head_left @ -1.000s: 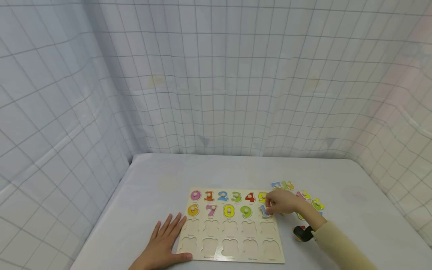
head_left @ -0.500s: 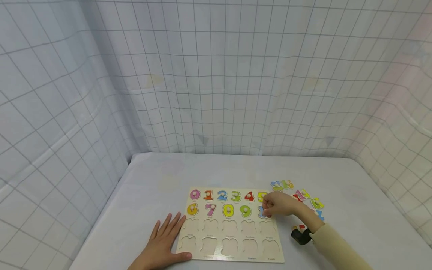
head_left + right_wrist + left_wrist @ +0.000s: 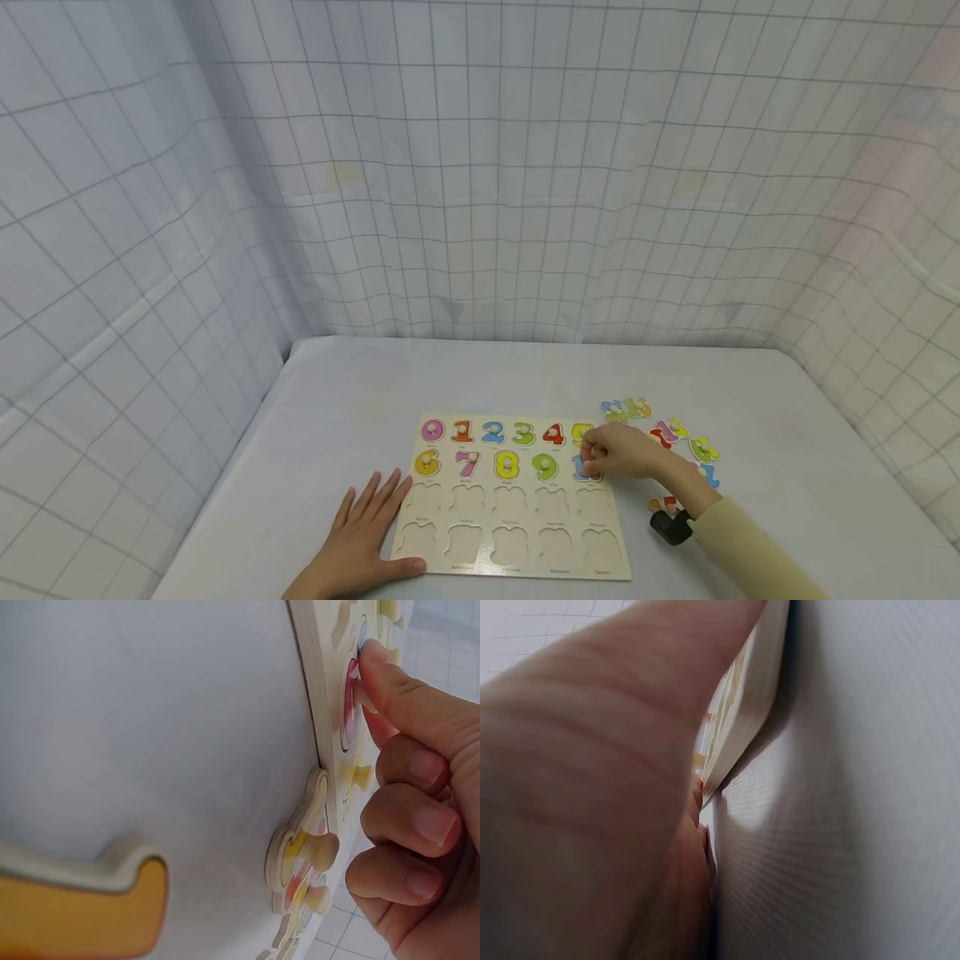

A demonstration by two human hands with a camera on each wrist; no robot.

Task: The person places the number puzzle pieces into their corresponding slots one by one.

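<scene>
A wooden number puzzle board lies on the table, with 0 to 9 in its upper two rows. At the right end of the second row sits a blue-and-pink number 10 puzzle piece, partly covered by my right hand. In the right wrist view, the thumb and index finger are at this piece, around its wooden knob, while the other fingers are curled. My left hand rests flat at the board's left edge, fingers spread and thumb on the near corner.
Several loose number pieces lie right of the board, some hidden behind the right arm. Two pieces lie beyond the board's far right corner. Bare cut-outs fill the lower rows. A grid-patterned curtain surrounds the table.
The number 10 piece, tilted one second ago, now lies level in its place on the board. The right hand has shifted slightly left with it. The left hand stays put.
</scene>
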